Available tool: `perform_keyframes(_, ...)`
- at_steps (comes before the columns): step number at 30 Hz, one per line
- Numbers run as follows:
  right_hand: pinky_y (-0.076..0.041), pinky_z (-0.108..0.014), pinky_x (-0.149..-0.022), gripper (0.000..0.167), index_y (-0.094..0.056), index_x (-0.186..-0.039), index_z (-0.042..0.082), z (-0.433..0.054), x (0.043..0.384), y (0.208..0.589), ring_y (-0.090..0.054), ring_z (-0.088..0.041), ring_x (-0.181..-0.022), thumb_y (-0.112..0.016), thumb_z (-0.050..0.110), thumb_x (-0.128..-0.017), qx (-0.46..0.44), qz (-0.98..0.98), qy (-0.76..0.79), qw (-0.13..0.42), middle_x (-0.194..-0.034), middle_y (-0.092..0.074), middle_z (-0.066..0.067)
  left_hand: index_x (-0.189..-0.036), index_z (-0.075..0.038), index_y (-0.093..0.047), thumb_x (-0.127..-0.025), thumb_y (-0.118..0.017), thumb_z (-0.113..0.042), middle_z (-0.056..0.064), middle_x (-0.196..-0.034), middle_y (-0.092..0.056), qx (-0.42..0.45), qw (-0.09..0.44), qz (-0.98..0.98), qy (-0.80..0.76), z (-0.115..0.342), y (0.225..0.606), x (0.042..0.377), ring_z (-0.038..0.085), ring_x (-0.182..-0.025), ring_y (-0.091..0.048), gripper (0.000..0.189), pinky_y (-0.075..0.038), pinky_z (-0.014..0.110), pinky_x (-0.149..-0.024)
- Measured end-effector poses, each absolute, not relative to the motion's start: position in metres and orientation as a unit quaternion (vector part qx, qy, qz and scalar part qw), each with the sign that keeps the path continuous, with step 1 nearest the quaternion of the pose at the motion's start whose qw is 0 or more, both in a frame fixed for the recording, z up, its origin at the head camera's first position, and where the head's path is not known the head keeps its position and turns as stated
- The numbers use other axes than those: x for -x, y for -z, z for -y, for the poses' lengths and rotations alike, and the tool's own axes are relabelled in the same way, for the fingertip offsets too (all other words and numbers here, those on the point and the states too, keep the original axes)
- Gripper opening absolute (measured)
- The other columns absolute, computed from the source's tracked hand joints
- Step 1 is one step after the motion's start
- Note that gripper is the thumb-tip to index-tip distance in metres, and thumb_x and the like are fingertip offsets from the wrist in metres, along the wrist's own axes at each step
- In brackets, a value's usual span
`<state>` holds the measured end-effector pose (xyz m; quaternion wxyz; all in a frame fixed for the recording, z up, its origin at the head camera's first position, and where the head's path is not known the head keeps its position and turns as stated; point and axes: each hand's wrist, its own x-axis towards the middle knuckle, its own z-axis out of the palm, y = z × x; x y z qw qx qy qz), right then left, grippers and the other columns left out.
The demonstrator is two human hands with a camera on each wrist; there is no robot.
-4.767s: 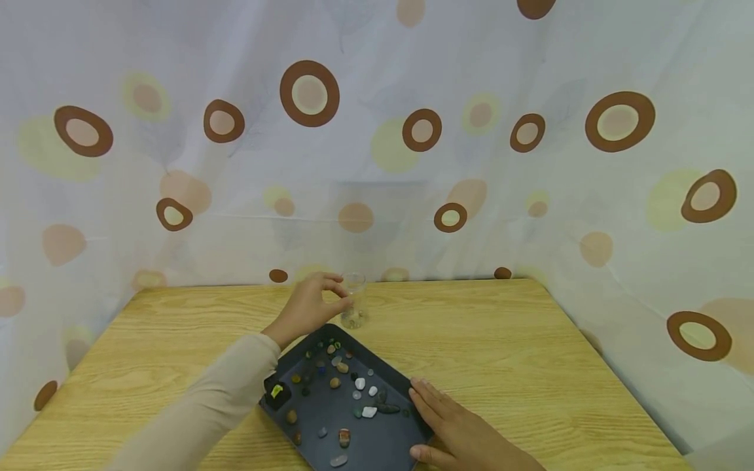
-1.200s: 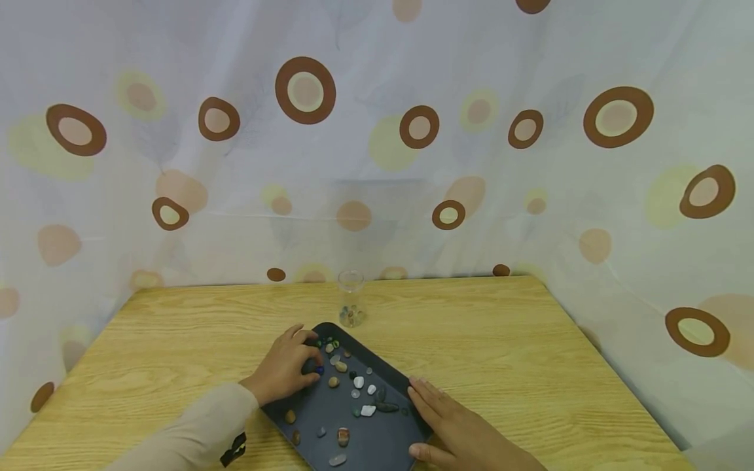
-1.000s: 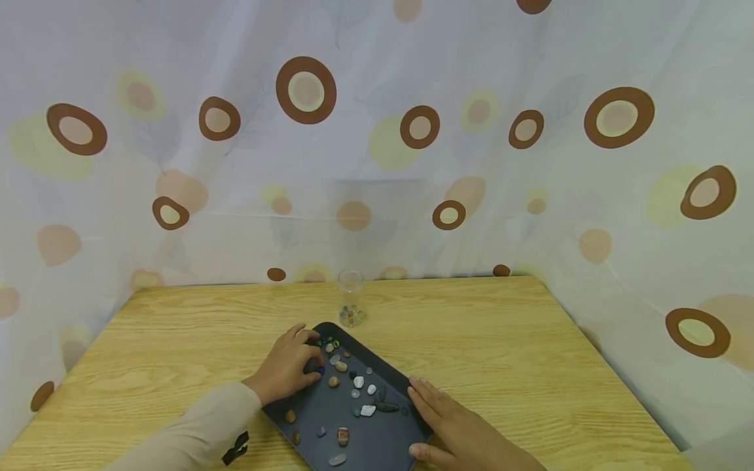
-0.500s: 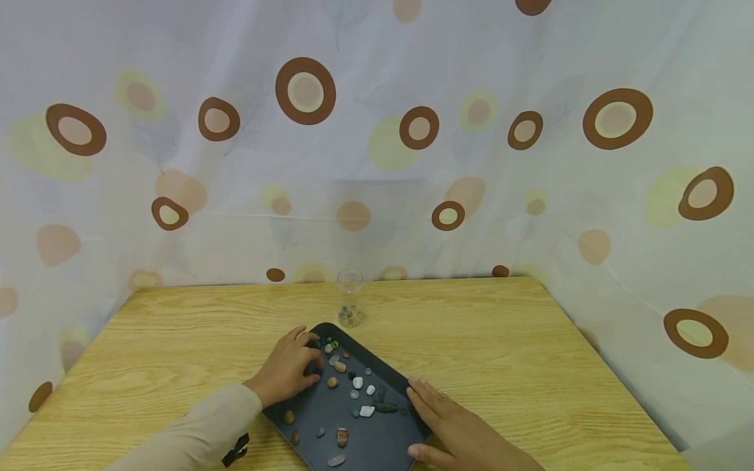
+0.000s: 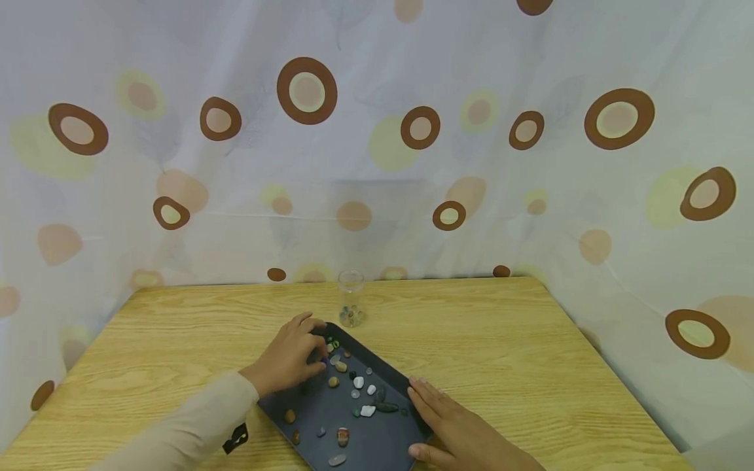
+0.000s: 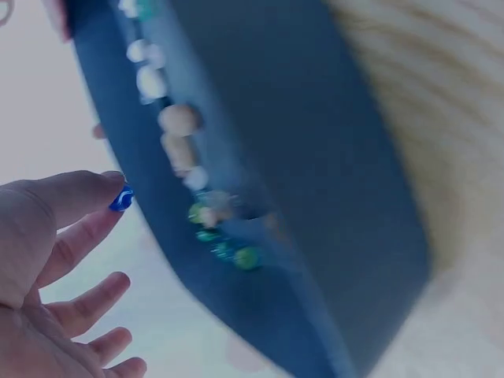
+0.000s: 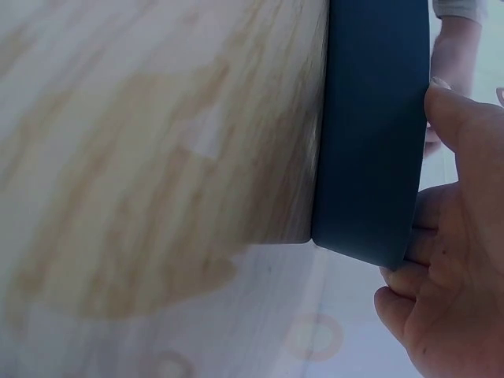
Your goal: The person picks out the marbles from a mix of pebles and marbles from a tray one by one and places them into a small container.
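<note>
My left hand (image 5: 291, 356) is raised a little over the left part of a dark tray (image 5: 377, 451). Its thumb and index finger pinch a small blue glass marble (image 6: 121, 198), while the other fingers spread apart. My right hand (image 5: 450, 422) rests across the tray's right corner with fingers straight, thumb at the rim in the right wrist view. Scattered inside the tray are polished stones, among them a white stone (image 5: 368, 411), a striped brown stone (image 5: 343, 436) and a long dark green stone (image 5: 387, 407). Several green marbles (image 6: 246, 257) lie in its far corner.
Just behind the tray's far corner stands a clear glass (image 5: 351, 297) with several small marbles at its bottom. The wooden table (image 5: 483, 327) ends at a patterned curtain (image 5: 377, 163) at the back and sides.
My left hand went from the glass to the tray, where it reached the blue marble. Now it has lifted slightly up and right with the marble pinched. The right hand stays put.
</note>
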<state>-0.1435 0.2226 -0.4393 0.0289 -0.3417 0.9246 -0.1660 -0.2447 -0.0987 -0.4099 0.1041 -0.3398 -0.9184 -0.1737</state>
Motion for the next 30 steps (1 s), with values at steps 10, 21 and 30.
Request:
perform_keyframes(10,-0.037,-0.052,-0.105,0.074,-0.028,-0.149,0.000,-0.222,0.144,0.439,-0.027,-0.035,-0.141,-0.046,0.049,-0.098,0.344,-0.924,0.165,0.026,-0.157,-0.023,-0.016,-0.082,-0.017,-0.071,-0.080,-0.079,-0.021,0.017,-0.133,-0.053,0.337,0.107,0.916,0.187,0.088,0.380,0.247,0.044,-0.134,-0.034,0.009,-0.032,0.062,-0.105)
perform_keyframes(21,-0.036,-0.052,-0.106,0.074,-0.028,-0.149,0.000,-0.222,0.143,0.440,-0.027,-0.034,-0.141,-0.047,0.048,-0.098,0.338,-0.926,0.167,0.026,-0.157,-0.023,-0.016,-0.083,-0.015,-0.073,-0.080,-0.079,-0.021,0.017,-0.132,-0.054,0.339,0.145,0.907,0.202,0.079,0.365,0.260,0.043,-0.130,-0.039,0.009,-0.036,0.061,-0.102)
perform_keyframes(30,-0.037,-0.051,-0.106,0.074,-0.029,-0.149,0.001,-0.223,0.142,0.442,-0.027,-0.033,-0.142,-0.046,0.050,-0.098,0.338,-0.927,0.160,0.021,-0.157,-0.023,-0.015,-0.086,-0.016,-0.072,-0.082,-0.078,-0.022,0.016,-0.132,-0.055,0.315,0.175,0.898,0.252,0.064,0.359,0.270,0.041,-0.132,-0.037,0.009,-0.034,0.058,-0.106)
